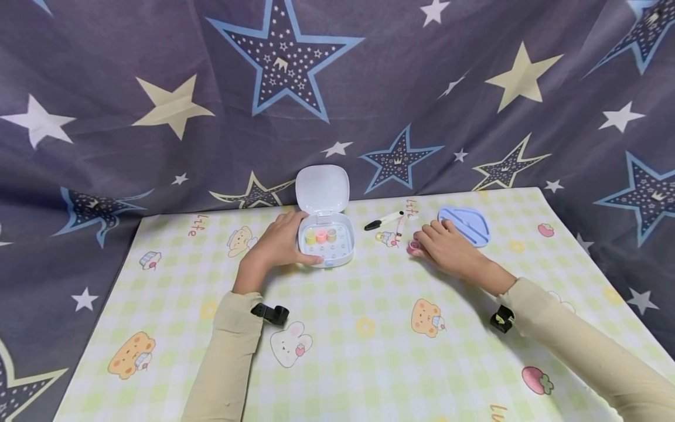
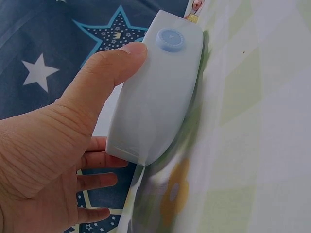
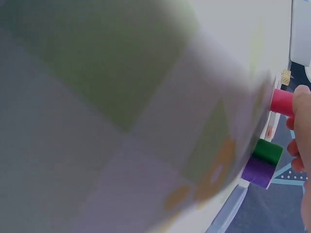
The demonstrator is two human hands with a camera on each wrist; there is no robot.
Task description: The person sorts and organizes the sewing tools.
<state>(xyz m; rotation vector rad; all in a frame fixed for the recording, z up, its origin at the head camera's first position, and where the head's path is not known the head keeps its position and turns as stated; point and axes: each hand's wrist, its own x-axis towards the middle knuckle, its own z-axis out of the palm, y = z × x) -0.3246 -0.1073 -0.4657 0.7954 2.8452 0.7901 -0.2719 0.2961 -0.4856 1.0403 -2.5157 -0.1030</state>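
A small white box [image 1: 345, 256] stands with its lid [image 1: 323, 189] raised. Inside, yellow, pink and beige spools of thread [image 1: 321, 236] form a row among short pegs. My left hand [image 1: 279, 243] grips the box's left side, its thumb on the front wall beside the blue latch [image 2: 170, 40]. To the right, my right hand [image 1: 448, 249] pinches a pinkish-red spool [image 3: 282, 102] close over the tablecloth. Below that hand in the right wrist view, a green spool [image 3: 267, 151] and a purple spool [image 3: 258, 172] sit side by side; the hand hides them from the head view.
Between the hands lie a black-and-white pen-shaped tool [image 1: 384, 221] and a thin white-and-red piece [image 1: 400, 227]. A small gold dimpled thimble [image 3: 285, 76] is nearby. Behind my right hand lies a blue slotted tray [image 1: 477, 225]. A starred curtain [image 1: 174, 158] hangs along the table's back edge.
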